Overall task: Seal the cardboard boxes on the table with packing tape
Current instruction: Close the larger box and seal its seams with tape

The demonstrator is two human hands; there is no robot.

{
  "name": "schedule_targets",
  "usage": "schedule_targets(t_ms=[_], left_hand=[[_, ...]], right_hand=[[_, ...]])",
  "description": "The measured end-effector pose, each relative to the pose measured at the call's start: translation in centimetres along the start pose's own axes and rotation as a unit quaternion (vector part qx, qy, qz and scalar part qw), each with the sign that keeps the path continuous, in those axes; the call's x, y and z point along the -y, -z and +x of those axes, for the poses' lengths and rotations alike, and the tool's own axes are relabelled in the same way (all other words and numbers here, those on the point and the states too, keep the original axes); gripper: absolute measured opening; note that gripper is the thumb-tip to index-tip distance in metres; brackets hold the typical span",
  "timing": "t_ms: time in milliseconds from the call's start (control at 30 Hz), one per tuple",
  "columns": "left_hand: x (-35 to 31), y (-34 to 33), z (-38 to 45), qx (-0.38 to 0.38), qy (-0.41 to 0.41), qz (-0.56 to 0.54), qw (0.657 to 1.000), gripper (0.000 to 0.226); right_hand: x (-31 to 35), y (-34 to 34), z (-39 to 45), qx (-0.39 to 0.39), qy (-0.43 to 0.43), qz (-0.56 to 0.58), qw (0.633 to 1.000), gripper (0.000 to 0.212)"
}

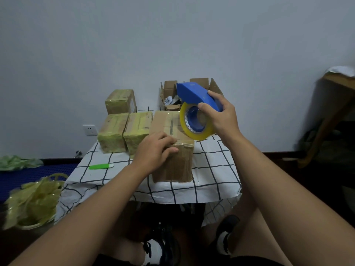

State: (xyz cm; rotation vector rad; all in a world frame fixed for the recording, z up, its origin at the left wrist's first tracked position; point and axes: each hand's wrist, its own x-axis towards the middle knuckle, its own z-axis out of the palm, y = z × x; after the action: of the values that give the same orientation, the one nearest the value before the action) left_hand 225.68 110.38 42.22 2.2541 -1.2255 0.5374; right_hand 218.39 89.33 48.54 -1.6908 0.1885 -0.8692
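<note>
A brown cardboard box (173, 162) lies lengthwise on the checked tablecloth (211, 169), flaps closed, clear tape along its top seam. My left hand (154, 151) rests on the box's near top edge, fingers bent over the corner. My right hand (221, 117) grips a blue tape dispenser (194, 94) with a yellowish tape roll (196, 124), raised just above the box's right side. Three boxes wrapped in yellow tape (123, 131) stand to the left. An open box (171, 93) sits at the back.
A green utility knife (100, 166) lies on the cloth at the left. A basket of crumpled yellow tape (32, 200) stands on the floor at lower left. A wooden piece of furniture (334, 104) is at the right. My legs and shoes are under the table.
</note>
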Motion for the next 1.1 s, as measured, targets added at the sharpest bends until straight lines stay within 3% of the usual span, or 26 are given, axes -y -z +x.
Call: schedule_targets(t_ms=[400, 467, 567, 767, 867, 1100], left_hand=[[0.6, 0.8, -0.4, 0.05, -0.007, -0.01, 0.999, 0.041], [0.9, 1.0, -0.9, 0.046, 0.036, -0.041, 0.997, 0.048], [1.2, 1.0, -1.3, -0.019, 0.138, -0.133, 0.981, 0.04], [1.2, 0.0, -1.2, -0.058, 0.193, -0.172, 0.964, 0.033], [0.8, -0.4, -1.1, -0.072, 0.198, -0.171, 0.962, 0.025], [1.2, -0.5, -1.5, -0.048, 0.144, -0.094, 0.984, 0.031]], right_hand=[[0.5, -0.4, 0.1, 0.01, 0.007, -0.023, 1.0, 0.048], [0.7, -0.3, 0.1, 0.012, 0.006, -0.024, 1.0, 0.049], [0.7, -0.3, 0.1, 0.012, 0.005, -0.023, 1.0, 0.049], [0.7, -0.2, 0.0, 0.008, 0.005, -0.016, 1.0, 0.047], [0.6, -0.1, -0.1, 0.005, 0.005, -0.015, 1.0, 0.047], [0.7, -0.2, -0.2, 0.007, 0.009, -0.02, 1.0, 0.046]])
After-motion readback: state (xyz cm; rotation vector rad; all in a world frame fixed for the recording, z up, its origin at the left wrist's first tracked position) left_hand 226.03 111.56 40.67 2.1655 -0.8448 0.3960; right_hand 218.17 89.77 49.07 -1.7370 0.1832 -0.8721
